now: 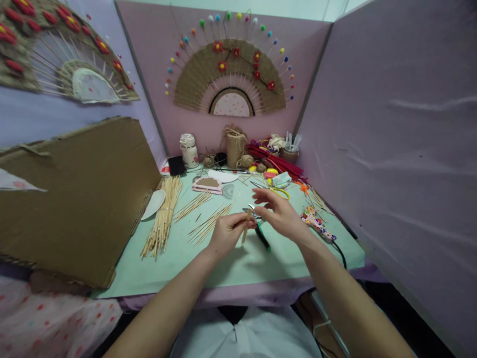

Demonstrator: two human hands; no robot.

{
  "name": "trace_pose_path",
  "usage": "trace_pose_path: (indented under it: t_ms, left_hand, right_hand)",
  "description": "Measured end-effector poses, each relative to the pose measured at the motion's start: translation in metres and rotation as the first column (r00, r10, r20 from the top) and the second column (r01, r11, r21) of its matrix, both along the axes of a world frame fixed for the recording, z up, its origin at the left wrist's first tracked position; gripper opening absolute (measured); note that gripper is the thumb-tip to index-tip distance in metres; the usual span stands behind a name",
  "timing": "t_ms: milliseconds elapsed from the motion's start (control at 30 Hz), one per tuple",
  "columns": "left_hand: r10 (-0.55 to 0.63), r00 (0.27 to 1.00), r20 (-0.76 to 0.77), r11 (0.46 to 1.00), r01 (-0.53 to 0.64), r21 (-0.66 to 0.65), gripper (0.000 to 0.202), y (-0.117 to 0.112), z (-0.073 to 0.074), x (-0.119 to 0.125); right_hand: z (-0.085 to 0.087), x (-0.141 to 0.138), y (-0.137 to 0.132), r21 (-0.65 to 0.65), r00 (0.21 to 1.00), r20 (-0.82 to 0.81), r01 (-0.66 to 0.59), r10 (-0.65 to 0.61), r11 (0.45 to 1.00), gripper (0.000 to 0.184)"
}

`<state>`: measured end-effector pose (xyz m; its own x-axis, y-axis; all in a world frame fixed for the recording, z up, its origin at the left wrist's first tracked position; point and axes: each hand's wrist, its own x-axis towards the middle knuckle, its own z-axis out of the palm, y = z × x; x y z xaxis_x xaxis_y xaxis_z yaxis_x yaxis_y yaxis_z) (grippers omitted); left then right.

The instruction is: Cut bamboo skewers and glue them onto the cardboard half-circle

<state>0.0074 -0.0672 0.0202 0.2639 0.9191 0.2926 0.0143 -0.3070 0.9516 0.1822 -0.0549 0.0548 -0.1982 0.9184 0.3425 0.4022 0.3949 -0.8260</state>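
Note:
My left hand (231,229) is closed around a few short wooden sticks (245,233), held upright above the front of the table. My right hand (278,214) hovers just to the right, fingers apart and holding nothing that I can see. Behind and below the hands lies a pair of pliers or cutters with green-and-black handles (263,237); its metal head is partly hidden by my fingers. Left of my left hand, loose wooden sticks (209,224) lie on the table, with another small group (193,206) farther back.
A thick bundle of sticks (163,219) and a white oval piece (153,204) lie left, beside a large cardboard sheet (78,199). A patterned glue gun (318,224) with a black cord lies right. Yellow-handled scissors (280,193), a jar (189,150) and twine-wrapped holder (235,149) stand farther back.

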Motion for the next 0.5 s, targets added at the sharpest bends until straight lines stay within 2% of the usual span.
trace_pose_path:
  t_ms: [67, 133, 167, 233, 300, 400, 467, 500]
  left_hand:
    - [0.016, 0.999, 0.038, 0.999, -0.015, -0.029, 0.017, 0.000, -0.003, 0.000]
    - [0.032, 0.998, 0.045, 0.998, -0.030, -0.049, 0.018, 0.000, -0.005, -0.001]
    - [0.038, 0.998, 0.045, 0.998, -0.035, -0.056, 0.018, 0.000, -0.006, -0.002]
    - [0.044, 0.998, 0.055, 0.997, -0.040, -0.072, 0.018, 0.001, -0.008, -0.002]
    - [0.045, 0.996, 0.075, 0.995, -0.039, -0.087, 0.018, 0.002, -0.008, -0.001]
    - [0.045, 0.994, 0.099, 0.992, -0.033, -0.120, 0.019, 0.003, -0.006, 0.000]
    - [0.045, 0.992, 0.114, 0.990, -0.029, -0.141, 0.018, 0.003, -0.005, 0.001]
    - [0.046, 0.992, 0.120, 0.988, -0.027, -0.149, 0.018, 0.003, -0.004, 0.002]
  right_hand:
    - [-0.012, 0.013, 0.006, -0.054, 0.965, 0.243, 0.120, -0.103, 0.991, 0.077]
    - [-0.029, 0.020, 0.006, -0.188, 0.823, 0.556, 0.261, -0.116, 0.947, 0.108]
    - [-0.038, 0.021, 0.005, -0.241, 0.746, 0.659, 0.331, -0.097, 0.912, 0.115]
    - [-0.053, 0.018, 0.000, -0.285, 0.647, 0.762, 0.395, -0.044, 0.874, 0.123]
    - [-0.062, 0.012, -0.006, -0.259, 0.607, 0.794, 0.405, -0.046, 0.877, 0.119]
    - [-0.063, 0.007, -0.008, -0.184, 0.595, 0.795, 0.424, -0.119, 0.887, 0.098]
    - [-0.058, 0.011, -0.006, -0.170, 0.630, 0.757, 0.443, -0.171, 0.880, 0.088]
    - [-0.054, 0.015, -0.005, -0.176, 0.675, 0.713, 0.437, -0.192, 0.882, 0.085]
